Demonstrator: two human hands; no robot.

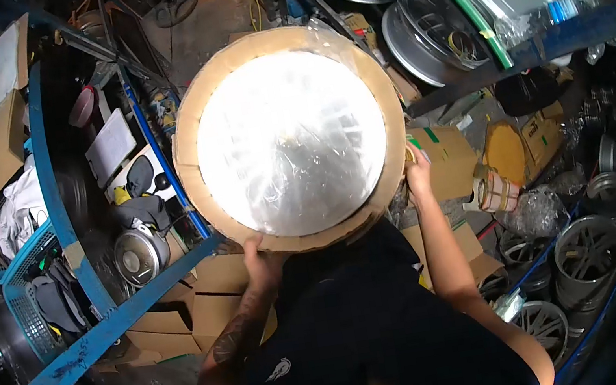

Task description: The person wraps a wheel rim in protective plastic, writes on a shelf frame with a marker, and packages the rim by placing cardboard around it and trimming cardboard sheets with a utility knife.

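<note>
Holding step: the left hand [257, 262] grips the wrapped disc [295, 162] by its cardboard rim's [199, 197] bottom, the right hand [419, 172] its side; steadying likely needs both.

The only view looks steeply down from the person's head, close above the dark shirt [330, 340] at the bottom centre.

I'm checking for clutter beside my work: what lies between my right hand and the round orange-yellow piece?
In the head view, a cardboard box with green tape lies between the right hand and the round orange-yellow piece.
</note>
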